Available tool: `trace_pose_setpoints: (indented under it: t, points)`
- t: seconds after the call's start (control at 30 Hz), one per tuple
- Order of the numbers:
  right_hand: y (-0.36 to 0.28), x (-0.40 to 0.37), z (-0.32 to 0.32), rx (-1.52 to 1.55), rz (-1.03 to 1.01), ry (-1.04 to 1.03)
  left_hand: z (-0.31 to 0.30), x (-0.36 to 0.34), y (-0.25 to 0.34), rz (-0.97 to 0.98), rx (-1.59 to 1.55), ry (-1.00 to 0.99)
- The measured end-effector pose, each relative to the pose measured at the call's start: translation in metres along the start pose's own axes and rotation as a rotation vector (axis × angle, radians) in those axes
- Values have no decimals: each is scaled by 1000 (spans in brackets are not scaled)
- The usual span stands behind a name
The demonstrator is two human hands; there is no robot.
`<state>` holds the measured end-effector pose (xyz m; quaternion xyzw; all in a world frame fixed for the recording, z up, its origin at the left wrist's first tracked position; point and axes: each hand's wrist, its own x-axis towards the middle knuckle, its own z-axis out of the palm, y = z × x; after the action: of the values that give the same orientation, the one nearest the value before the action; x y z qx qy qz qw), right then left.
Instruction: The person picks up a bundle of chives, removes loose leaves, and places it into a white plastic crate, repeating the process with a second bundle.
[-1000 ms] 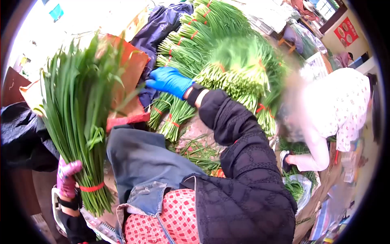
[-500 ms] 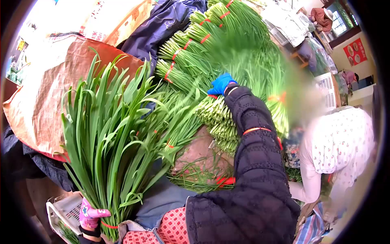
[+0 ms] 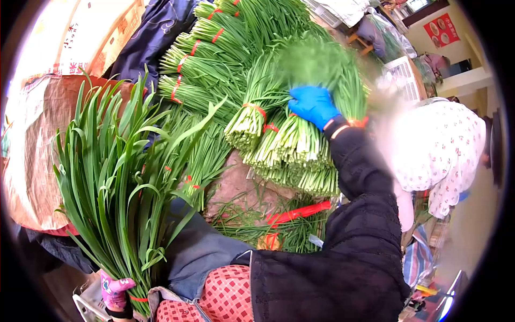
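Note:
My left hand (image 3: 113, 291), in a pink patterned glove, is closed around the lower stems of a large upright bunch of green chives (image 3: 115, 198). A red band (image 3: 138, 299) circles that bunch just beside my fingers. On the pile to the right, my right hand (image 3: 314, 105), in a blue glove, curls over a banded bundle of chives (image 3: 303, 140) with pale cut ends toward me. Its fingertips are partly hidden among the leaves. Another banded bundle (image 3: 248, 123) lies just left of it. A blurred green patch covers part of the pile beyond my right hand.
Several banded bundles (image 3: 198, 59) are stacked at the back. A brown sack (image 3: 40, 145) stands at left, and a white crate (image 3: 88, 298) is below my left hand. Loose leaves and a red strip (image 3: 300, 213) lie in front. A person (image 3: 440, 150) bends at right.
The view has shifted to the right. My right hand has moved over a bundle at the front of the pile, and a banded bundle now lies left of it. My left hand keeps its bunch.

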<state>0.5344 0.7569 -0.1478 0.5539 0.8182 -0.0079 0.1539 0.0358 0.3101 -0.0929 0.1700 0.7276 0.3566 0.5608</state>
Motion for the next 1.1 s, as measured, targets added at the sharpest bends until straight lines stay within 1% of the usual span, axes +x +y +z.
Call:
trace_pose_setpoints:
  t: [0.07,0.1,0.13,0.2,0.23,0.27,0.33,0.4,0.47,0.5,0.53,0.57,0.6,0.67,0.73,0.8,0.93,1.0,1.07,1.1]
  points:
    - [21,-9,11,126,-53,176,33,-7,28,60,-158,29]
    - [23,-12,11,158,-55,244,45,-13,37,70,-219,96]
    - [25,-10,9,157,-59,239,45,-10,38,64,-221,98]
    - [21,-2,6,67,-44,45,41,-4,39,59,-130,7]
    - [18,6,12,45,-70,51,56,-7,54,35,-185,-30]
    - [14,12,19,61,-86,40,56,-9,57,53,-139,-46]
    - [-5,17,21,-18,-16,-19,56,-18,62,110,-44,54]
    - [-20,22,24,-69,-14,-49,46,-28,70,168,-127,132]
    - [-23,28,35,-104,-27,-11,24,-42,86,240,-126,225]
    - [-24,30,36,-107,-27,-29,6,-45,91,308,-137,246]
    - [-26,32,37,-110,-20,-55,-35,-54,88,269,-83,306]
    - [-30,33,33,-113,-7,-99,-49,-58,95,278,-92,399]
    - [-29,33,36,-126,-38,-85,-54,-59,107,274,-183,338]
    - [-33,37,42,-135,-13,-110,-72,-51,124,339,-39,300]
    - [-33,44,55,-155,-46,-77,-81,-27,144,406,121,245]
    - [-39,40,51,-114,-47,-104,-87,11,166,469,281,174]
    - [-37,40,58,-148,-38,-67,-80,110,197,593,545,-8]
    - [-38,46,63,-195,26,-87,-67,163,201,634,618,-96]
    - [-50,36,49,-199,22,-137,-49,200,198,619,646,-174]
    - [-46,44,55,-199,15,-152,-38,209,188,678,741,-138]
